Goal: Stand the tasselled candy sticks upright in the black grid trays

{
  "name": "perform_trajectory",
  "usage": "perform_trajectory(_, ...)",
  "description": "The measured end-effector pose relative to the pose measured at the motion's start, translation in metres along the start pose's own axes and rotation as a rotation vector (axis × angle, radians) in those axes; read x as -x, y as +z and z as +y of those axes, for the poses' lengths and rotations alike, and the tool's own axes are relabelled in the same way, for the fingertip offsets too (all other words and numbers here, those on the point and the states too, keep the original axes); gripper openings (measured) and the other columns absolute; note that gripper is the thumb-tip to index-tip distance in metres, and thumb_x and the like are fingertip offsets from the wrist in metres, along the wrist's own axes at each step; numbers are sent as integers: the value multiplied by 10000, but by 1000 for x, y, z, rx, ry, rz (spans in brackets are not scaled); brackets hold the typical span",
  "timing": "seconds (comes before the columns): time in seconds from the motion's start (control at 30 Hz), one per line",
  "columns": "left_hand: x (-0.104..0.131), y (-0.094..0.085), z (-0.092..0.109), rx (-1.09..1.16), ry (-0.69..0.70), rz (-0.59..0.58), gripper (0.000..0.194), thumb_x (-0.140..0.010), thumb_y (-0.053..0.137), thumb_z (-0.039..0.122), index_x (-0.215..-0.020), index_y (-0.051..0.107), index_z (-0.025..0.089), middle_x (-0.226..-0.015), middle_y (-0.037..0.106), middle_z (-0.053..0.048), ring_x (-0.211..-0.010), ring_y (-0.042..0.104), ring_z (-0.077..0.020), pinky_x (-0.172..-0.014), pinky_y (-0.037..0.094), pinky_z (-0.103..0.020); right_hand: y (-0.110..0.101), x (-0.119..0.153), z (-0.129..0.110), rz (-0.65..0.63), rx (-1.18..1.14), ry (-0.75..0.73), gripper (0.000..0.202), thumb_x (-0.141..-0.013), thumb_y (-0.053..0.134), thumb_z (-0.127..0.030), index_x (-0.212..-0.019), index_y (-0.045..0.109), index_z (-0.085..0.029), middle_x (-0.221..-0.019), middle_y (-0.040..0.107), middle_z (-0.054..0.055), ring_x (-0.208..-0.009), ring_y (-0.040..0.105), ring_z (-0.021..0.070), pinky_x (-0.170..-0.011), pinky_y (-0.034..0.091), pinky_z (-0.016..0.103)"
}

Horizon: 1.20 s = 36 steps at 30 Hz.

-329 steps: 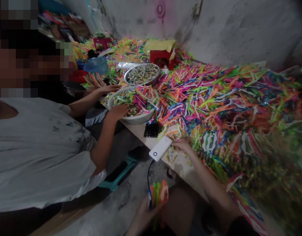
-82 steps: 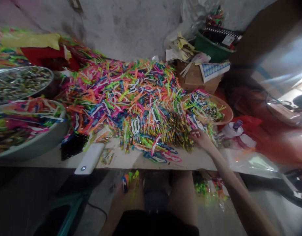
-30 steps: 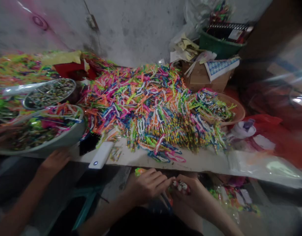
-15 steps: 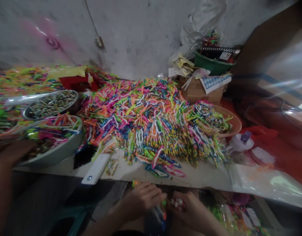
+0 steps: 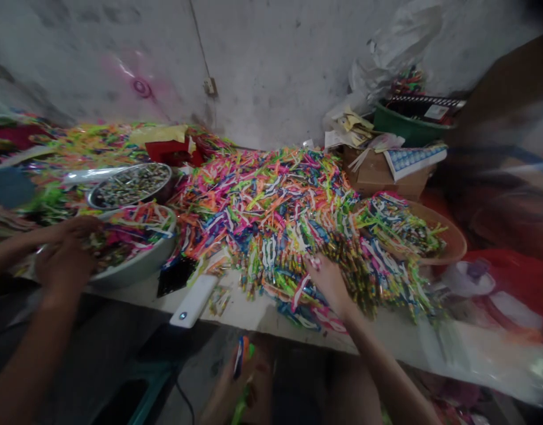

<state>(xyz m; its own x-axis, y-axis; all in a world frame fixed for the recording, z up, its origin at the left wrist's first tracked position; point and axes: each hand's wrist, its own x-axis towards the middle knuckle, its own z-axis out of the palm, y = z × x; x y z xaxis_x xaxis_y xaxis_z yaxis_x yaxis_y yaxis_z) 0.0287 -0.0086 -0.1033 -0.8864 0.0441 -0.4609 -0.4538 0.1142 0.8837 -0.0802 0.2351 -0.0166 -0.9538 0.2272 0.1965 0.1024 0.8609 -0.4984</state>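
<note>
My left hand [image 5: 242, 378] is low in front of the table edge, its fingers closed around a small bunch of bright plastic strips [image 5: 239, 356] in blue, orange and green. My right hand [image 5: 329, 283] reaches over the table to the front of a heap of similar colourful strips [image 5: 262, 189]. Small white and pink bits [image 5: 314, 261] show at its fingertips; I cannot tell whether they are held or worn. Its finger closure is blurred. Under that hand, yellowish banded ends of the bundled pieces [image 5: 284, 254] line the heap's front.
At left, a co-worker's hands [image 5: 68, 254] are at a pale basin [image 5: 134, 265] of strips; a metal bowl [image 5: 130, 183] of small pieces stands behind. A white power bank-like block [image 5: 194, 301] lies near the edge. An orange basket [image 5: 452, 236] and cardboard box [image 5: 373, 177] stand right.
My right hand has moved from beside my left hand up and forward to the heap. The left hand stays low with its strips. The view has swung left, and the co-worker's hands show more.
</note>
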Motion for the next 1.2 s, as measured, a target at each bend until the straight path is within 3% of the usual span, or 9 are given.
perform_trajectory(0.07,7,-4,-13,-6,-54,9,691,-576,560,775,-877,552,153,-482,584,11,-333,508,-117,-321,364,-187,11,-19,-9,39,71,-3,310,-892,447,-436,-931,617,-180,-743,676,88,-688,645,230,-599,407,265)
perform_trajectory(0.17,8,-13,-18,-8,12,39,639,-577,597,743,-771,587,134,-525,615,-31,-425,560,-130,-400,419,-199,28,-17,-9,-18,77,9,310,-892,453,-430,-978,603,-172,-756,675,98,-704,646,231,-616,412,269)
perform_trajectory(0.3,-3,-20,-5,-33,143,40,580,-631,601,692,-770,602,129,-631,655,-57,-517,594,-143,-480,459,-219,39,23,4,-201,-165,25,219,-840,506,-386,-934,556,-194,-720,648,31,-677,621,195,-596,418,244)
perform_trajectory(0.47,-13,-11,26,-319,280,-74,407,-798,508,548,-837,617,159,-660,659,-26,-581,609,-137,-561,471,-209,22,73,14,-356,-318,-72,145,-770,515,-292,-877,523,-194,-722,634,8,-627,585,168,-581,423,243)
perform_trajectory(0.57,-13,-3,43,-537,494,-148,305,-849,487,437,-985,622,201,-804,695,-17,-706,637,-138,-653,486,-208,5,90,12,-347,-346,-160,121,-780,509,-296,-833,550,-195,-755,648,25,-673,593,175,-627,436,259)
perform_trajectory(0.73,-11,4,70,-852,1264,-256,330,-900,409,313,-1131,580,152,-1014,679,-87,-884,628,-194,-756,492,-291,-19,109,4,-308,-389,-198,156,-788,529,-284,-893,590,-186,-853,677,61,-787,628,199,-720,460,290)
perform_trajectory(0.8,-8,6,83,-938,1467,-251,337,-931,338,278,-1112,581,131,-978,683,-93,-862,624,-196,-718,488,-296,-28,115,0,-298,-381,-191,155,-792,537,-277,-911,586,-191,-831,675,53,-754,629,189,-705,462,281)
perform_trajectory(0.97,2,11,102,-1010,1643,-182,284,-938,334,154,-1052,595,142,-933,693,-57,-825,615,-151,-720,466,-254,-50,126,-12,-341,-383,-188,108,-830,529,-308,-807,540,-203,-690,617,1,-622,580,143,-605,429,227)
perform_trajectory(1.2,11,14,106,-1030,1707,-166,245,-930,372,129,-1019,600,144,-901,690,-51,-832,609,-142,-771,466,-259,-57,132,-18,-464,-379,-219,104,-822,502,-259,-739,523,-200,-657,559,-24,-607,545,127,-597,406,220)
